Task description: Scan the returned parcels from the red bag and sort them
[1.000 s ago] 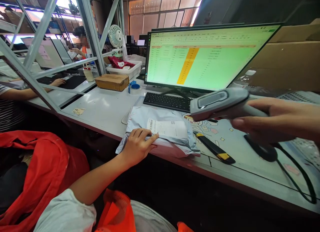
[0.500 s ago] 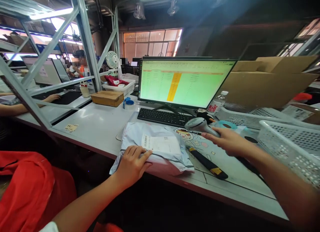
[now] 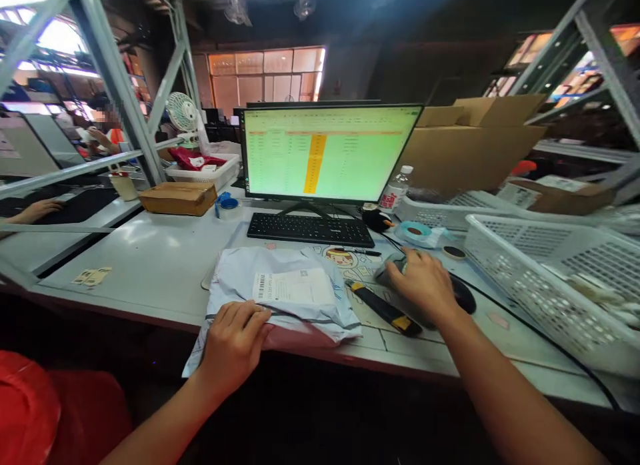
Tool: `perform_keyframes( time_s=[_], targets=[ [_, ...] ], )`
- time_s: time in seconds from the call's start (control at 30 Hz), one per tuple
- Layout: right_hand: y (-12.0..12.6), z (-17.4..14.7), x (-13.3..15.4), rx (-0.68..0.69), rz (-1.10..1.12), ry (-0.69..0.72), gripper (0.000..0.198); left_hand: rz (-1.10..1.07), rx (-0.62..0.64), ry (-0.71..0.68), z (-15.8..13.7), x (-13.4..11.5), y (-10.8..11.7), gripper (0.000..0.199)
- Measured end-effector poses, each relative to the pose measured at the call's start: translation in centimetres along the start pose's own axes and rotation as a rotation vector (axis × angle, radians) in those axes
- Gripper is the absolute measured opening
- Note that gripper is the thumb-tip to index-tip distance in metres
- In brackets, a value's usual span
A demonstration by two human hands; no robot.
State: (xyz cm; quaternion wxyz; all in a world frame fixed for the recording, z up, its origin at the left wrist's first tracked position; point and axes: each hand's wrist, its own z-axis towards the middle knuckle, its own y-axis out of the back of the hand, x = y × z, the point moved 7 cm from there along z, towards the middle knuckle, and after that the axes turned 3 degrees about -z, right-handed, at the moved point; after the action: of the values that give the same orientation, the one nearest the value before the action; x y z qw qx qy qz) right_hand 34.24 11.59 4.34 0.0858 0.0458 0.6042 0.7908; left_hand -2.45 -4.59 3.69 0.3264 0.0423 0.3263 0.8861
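Note:
A white plastic mailing bag [image 3: 225, 275] with a printed label [image 3: 295, 287] lies at the desk's front edge. My left hand [image 3: 235, 331] is closed on the near edge of this parcel, its fingertips by the label. To the right, my right hand [image 3: 423, 278] is wrapped round a grey barcode scanner [image 3: 384, 273], low at the desk mat; the palm hides most of its handle. A black mouse [image 3: 464, 295] sits just behind that hand's wrist. Between parcel and scanner lies a black and yellow utility knife [image 3: 385, 309]. A black pen [image 3: 361, 251] rests beyond it.
A monitor [image 3: 325, 155] with a spreadsheet stands behind a black keyboard [image 3: 310, 229]. White baskets [image 3: 530, 278] line the right side. A cardboard box [image 3: 179, 198] and blue tape [image 3: 227, 205] lie at the left. Another person's hand [image 3: 43, 210] is beyond the metal frame.
My right hand has brought the scanner down from above the mat, and its head now points lower. The left hand stays on the parcel. The view has turned rightward.

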Motion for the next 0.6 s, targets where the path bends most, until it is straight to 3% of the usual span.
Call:
perform_keyframes(
  time_s=[0.07,0.17,0.27,0.4,0.6],
  targets=[
    [0.2,3.1,2.4,0.02,0.036,0.076,0.057,0.01,0.005,-0.004,-0.1,0.0,-0.1,0.011],
    [-2.6,7.8,5.3,0.198,0.062,0.165,0.05,0.007,0.009,-0.006,-0.1,0.0,-0.2,0.013],
    [-5.3,10.7,6.8,0.283,0.051,0.171,0.046,0.006,0.007,0.005,0.0,0.0,-0.1,0.011],
    [-7.3,11.9,7.7,0.345,0.025,0.165,0.04,0.005,-0.012,0.02,0.2,0.0,0.0,0.012],
    [-7.8,11.9,9.0,0.352,0.019,0.153,0.05,-0.002,-0.027,0.037,0.2,-0.1,0.1,0.012]
  ],
)
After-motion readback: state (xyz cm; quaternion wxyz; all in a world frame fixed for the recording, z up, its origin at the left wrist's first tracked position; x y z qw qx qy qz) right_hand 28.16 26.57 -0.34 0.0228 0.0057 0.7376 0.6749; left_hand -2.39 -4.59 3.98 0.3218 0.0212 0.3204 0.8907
